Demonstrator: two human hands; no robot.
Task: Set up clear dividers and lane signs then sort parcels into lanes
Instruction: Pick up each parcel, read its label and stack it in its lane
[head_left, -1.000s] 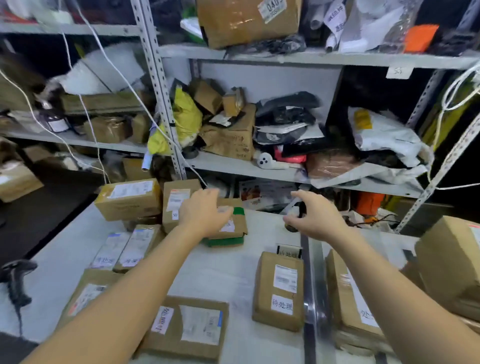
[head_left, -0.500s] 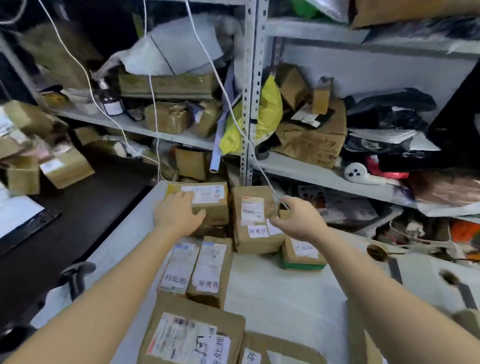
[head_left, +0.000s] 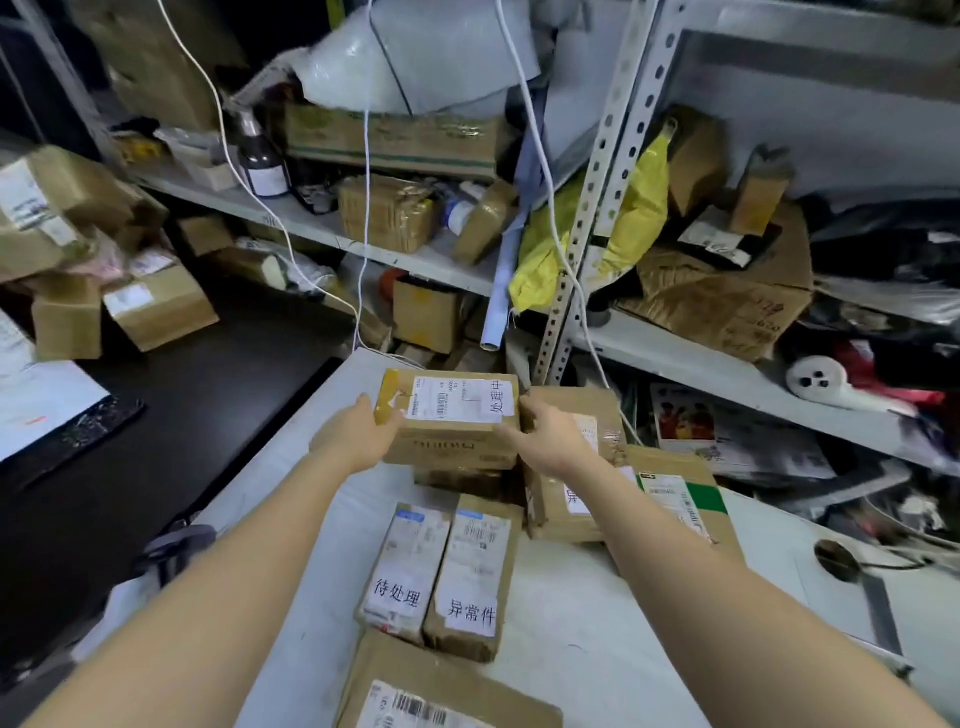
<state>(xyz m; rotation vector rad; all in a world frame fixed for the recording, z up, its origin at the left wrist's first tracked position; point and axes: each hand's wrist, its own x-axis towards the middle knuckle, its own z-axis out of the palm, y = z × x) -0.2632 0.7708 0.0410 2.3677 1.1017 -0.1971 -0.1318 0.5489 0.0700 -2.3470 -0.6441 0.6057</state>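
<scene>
- Holding the labelled carton (head_left: 451, 422) from both ends, the left hand (head_left: 358, 435) grips its left end with the thumb on the top edge, and the right hand (head_left: 546, 440) wraps its right end; the fingertips of both are hidden behind the cardboard.
- That carton is at the far left corner of the white surface (head_left: 571, 618), directly over a lower box (head_left: 457, 480). Whether it rests on that box or is just clear of it cannot be told.
- Just right of it, partly behind the right wrist, stands a brown parcel (head_left: 563, 512). A green-striped parcel (head_left: 685, 506) lies against that parcel's right side.
- Nearer the person, between the forearms, two narrow parcels lie side by side and touching: the left narrow parcel (head_left: 408, 564) and the right narrow parcel (head_left: 475, 577), each with a handwritten sticker.
- A large near box (head_left: 441, 691) sits at the bottom edge, its far edge touching the narrow pair.
- Behind the carton rises a perforated shelf post (head_left: 587, 208), and white cables (head_left: 366, 208) hang down close to the carton's far side.
- The shelves beyond are crammed: a yellow bag (head_left: 636, 218) beside the post, a dark bottle (head_left: 262, 163) to the left, crumpled cartons and dark bags to the right.
- A black scanner (head_left: 174, 543) sits at the surface's left edge, and a round cable hole (head_left: 836, 553) shows at the right.
</scene>
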